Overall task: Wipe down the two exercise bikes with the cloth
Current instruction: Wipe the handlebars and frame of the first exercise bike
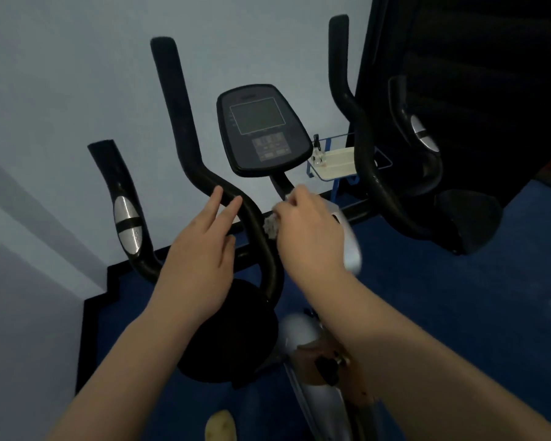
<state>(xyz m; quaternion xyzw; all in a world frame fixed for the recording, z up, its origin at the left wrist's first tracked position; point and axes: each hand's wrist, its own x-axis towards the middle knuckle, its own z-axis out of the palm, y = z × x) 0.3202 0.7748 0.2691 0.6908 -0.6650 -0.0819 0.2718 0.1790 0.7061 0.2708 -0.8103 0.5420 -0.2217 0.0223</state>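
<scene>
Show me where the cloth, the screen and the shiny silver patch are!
cloth [271, 225]: head view, crumpled bit beside the right hand.
screen [257, 115]: head view, middle of the display.
silver patch [126, 223]: head view, left handlebar's grip.

Console [263, 128] between handlebars [185, 128], small tray [334, 163] right of it (behind), seat [468, 218] far right

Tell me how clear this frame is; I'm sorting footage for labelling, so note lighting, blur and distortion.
Head view: dim and bluish; the black console with grey screen is fairly sharp; the right hand gripping the pale crumpled cloth is slightly motion-blurred, as is the silver bike frame below; the left hand on the black curved handlebar reads clearly; wide-angle bending shows towards the edges.
</scene>
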